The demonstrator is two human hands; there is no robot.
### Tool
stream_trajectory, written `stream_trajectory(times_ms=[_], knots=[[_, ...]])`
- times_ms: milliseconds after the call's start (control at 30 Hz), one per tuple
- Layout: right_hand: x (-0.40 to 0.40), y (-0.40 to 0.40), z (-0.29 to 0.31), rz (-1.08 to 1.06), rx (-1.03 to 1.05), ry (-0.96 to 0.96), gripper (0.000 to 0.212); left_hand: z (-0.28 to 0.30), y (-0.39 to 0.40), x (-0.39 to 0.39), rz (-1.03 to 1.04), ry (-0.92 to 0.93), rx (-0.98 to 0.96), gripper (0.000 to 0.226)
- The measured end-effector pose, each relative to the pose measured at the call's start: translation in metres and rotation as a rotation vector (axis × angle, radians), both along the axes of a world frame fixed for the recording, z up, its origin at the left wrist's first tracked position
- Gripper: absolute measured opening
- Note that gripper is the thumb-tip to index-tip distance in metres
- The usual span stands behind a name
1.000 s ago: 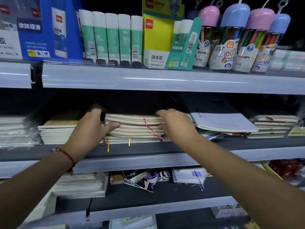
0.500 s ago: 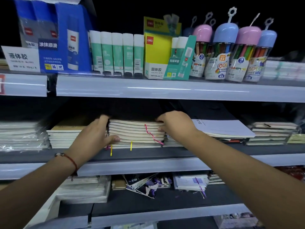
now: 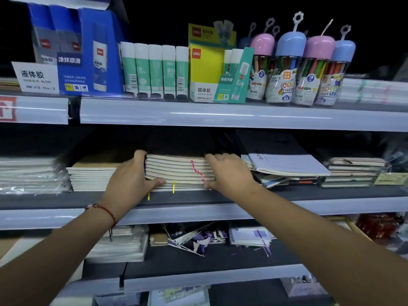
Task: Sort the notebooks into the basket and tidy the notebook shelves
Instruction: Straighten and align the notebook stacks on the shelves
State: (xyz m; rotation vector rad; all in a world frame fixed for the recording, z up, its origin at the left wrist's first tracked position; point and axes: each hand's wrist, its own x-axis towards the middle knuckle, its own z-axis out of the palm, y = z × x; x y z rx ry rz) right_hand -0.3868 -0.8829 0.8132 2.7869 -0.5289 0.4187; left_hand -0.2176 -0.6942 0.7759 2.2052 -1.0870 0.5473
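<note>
Your left hand (image 3: 129,177) and right hand (image 3: 229,173) gripped the notebook stack (image 3: 178,171) on the middle shelf (image 3: 331,193), fingers curled round its ends.

Glossy plastic strip along the upper shelf edge (image 3: 220,114), catching long white streaks of light. Below it, the middle shelf board (image 3: 309,193) looks dark and matt. The notebook stack (image 3: 178,171) shows cream paper page edges, dull and slightly rough, with thin pink and yellow ribbon markers hanging out. To its left, a wrapped pile (image 3: 28,175) shines under crinkled clear plastic film. Up top, the glue sticks (image 3: 154,69) are smooth plastic tubes, the yellow box (image 3: 205,69) is printed card, and the pen tubs (image 3: 309,71) are clear glossy plastic with satin pastel caps. A red cord bracelet (image 3: 106,212), woven thread.
</note>
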Motion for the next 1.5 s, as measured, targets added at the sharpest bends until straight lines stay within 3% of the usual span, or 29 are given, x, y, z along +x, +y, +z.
stream_trajectory(times_ms=[367,733,900,1067,1267,1500], knots=[[0.010,-0.012,-0.029,0.014,-0.086,-0.212,0.070,-0.004,-0.009,0.009,0.093,-0.069,0.012,0.080],[0.012,0.009,-0.026,-0.108,-0.042,-0.121,0.058,-0.003,-0.005,0.001,0.041,-0.096,0.075,0.057],[-0.012,0.026,0.000,-0.061,-0.046,-0.010,0.072,0.012,0.009,0.005,0.027,-0.360,0.181,0.054],[-0.065,0.036,0.011,-0.057,-0.017,-0.062,0.061,0.022,0.002,-0.022,-0.219,-0.401,0.102,0.063],[-0.129,0.008,0.020,-0.318,0.043,-0.059,0.059,0.039,-0.044,-0.057,-0.499,-0.265,0.095,0.071],[-0.166,-0.020,0.025,-0.489,0.097,-0.044,0.064,0.040,-0.116,-0.087,-0.508,-0.233,0.266,0.072]])
